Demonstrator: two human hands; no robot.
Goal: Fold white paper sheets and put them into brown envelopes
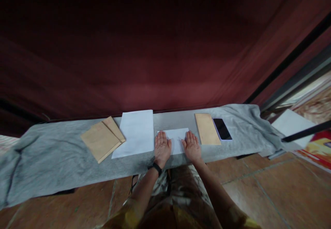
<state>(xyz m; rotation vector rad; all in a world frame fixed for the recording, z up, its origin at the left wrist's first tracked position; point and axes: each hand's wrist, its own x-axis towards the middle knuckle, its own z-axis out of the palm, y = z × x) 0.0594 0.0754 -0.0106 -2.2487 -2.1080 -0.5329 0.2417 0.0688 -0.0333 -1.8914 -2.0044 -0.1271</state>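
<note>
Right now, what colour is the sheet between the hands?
The sheet is white; it shows best in the head view.

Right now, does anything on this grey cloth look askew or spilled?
Nothing looks spilled. The brown paper envelopes on the left lie askew, fanned at differing angles and overlapping the large white rectangular paper. The small white paper rectangle under your left hand and right hand looks flat.

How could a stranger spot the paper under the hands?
On the grey cloth, find the left hand and right hand. The small white paper lies beneath both. Unlike the large white paper to its left, it is smaller and bears both hands.
</note>
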